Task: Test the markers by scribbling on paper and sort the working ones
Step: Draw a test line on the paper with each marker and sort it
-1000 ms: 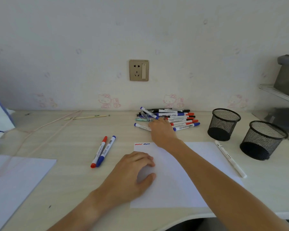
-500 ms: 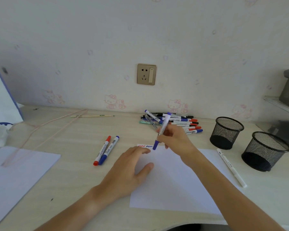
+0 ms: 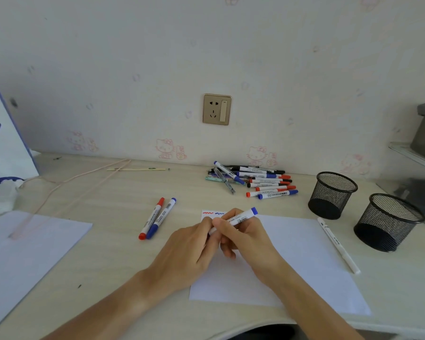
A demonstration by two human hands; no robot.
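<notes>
Head view: a blue-ended marker (image 3: 241, 218) is held tilted above the top left corner of the white paper (image 3: 304, 253), gripped mid-barrel by the right hand (image 3: 245, 239), while its near end is pinched by the left hand (image 3: 189, 249). Red and blue scribbles (image 3: 213, 213) are seen just beyond the hands. A red and a blue marker (image 3: 157, 218) lie side by side left of the paper, a marker pile (image 3: 255, 179) lies near the wall, and two mesh cups (image 3: 331, 195) stand to the right.

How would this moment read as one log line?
step: uncapping | right hand: holds blue marker | left hand: pinches its cap end | paper: two scribbles | cups: empty
</notes>
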